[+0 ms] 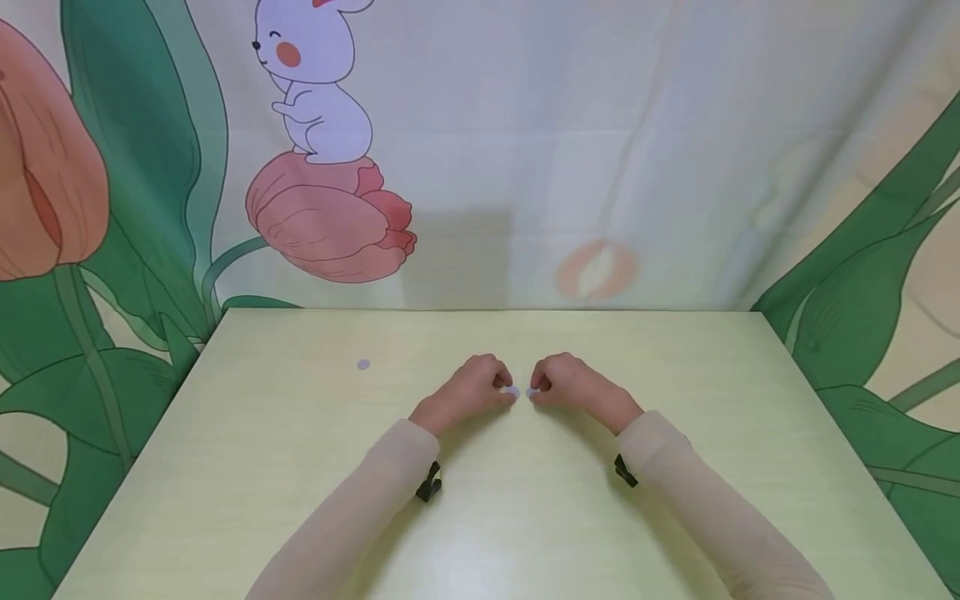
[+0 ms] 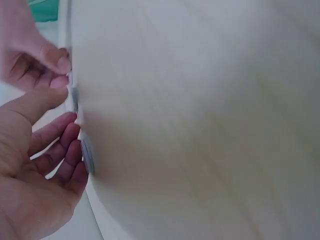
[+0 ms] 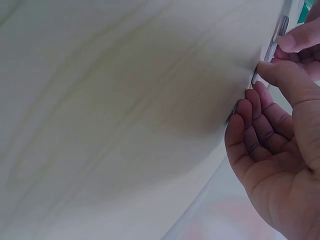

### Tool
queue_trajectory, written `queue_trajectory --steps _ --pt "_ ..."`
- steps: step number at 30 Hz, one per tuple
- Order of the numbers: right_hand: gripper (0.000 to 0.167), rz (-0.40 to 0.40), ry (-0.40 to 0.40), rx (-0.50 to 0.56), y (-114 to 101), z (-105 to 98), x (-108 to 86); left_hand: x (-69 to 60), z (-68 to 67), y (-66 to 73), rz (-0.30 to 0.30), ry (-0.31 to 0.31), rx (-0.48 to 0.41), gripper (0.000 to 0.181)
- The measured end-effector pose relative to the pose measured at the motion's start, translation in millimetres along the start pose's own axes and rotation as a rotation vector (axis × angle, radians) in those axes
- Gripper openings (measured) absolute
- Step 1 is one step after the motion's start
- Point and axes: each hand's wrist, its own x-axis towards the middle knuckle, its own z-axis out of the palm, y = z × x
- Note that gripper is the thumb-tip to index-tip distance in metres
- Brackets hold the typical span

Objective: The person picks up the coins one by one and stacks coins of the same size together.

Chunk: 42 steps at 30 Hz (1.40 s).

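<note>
Near the middle of the table, my left hand pinches a small pale grey-lilac disc between thumb and finger. Facing it across a narrow gap, my right hand pinches a second such disc. In the left wrist view, the left hand's disc stands edge-on at the thumb tip. The right wrist view has the right hand's disc under the thumb, partly hidden by fingers. A third disc lies flat on the table, left of the left hand and touched by neither hand.
The pale wood-grain table ends at a straight back edge. Behind it hangs a white curtain printed with a rabbit, tulips and leaves. Long pale sleeves reach in from the front, with black straps at the wrists.
</note>
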Motion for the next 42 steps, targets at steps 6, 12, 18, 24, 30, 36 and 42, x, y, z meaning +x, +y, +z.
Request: queue_trajectory --steps 6,12,18,24,30,36,42 --pt "0.014 0.020 -0.004 0.006 -2.4 3.0 -1.1 -11.7 -26.6 -17.1 -0.059 0.050 -0.085 0.027" --pt "0.015 0.025 -0.001 -0.005 -5.7 1.5 -4.5 -36.2 -73.1 -58.2 -0.150 0.149 -0.066 0.029" --pt "0.015 0.015 0.001 -0.012 -8.8 -2.2 -7.9 -64.2 -105.9 -108.6 -0.285 0.182 -0.043 0.032" --pt "0.015 0.016 -0.005 -0.018 -7.6 -3.5 -8.3 -81.6 -121.1 -137.4 -0.369 0.152 -0.024 0.034" --pt "0.015 -0.003 0.002 -0.015 -5.5 -1.7 -6.4 -85.8 -122.1 -145.2 -0.422 0.092 -0.043 0.038" --pt "0.015 -0.005 0.007 -0.011 -4.5 0.8 -5.6 -86.7 -118.9 -153.2 -0.441 0.136 -0.078 0.038" --pt "0.015 -0.002 0.014 -0.020 -3.0 2.6 -5.2 -88.2 -115.7 -154.8 -0.454 0.157 -0.103 0.037"
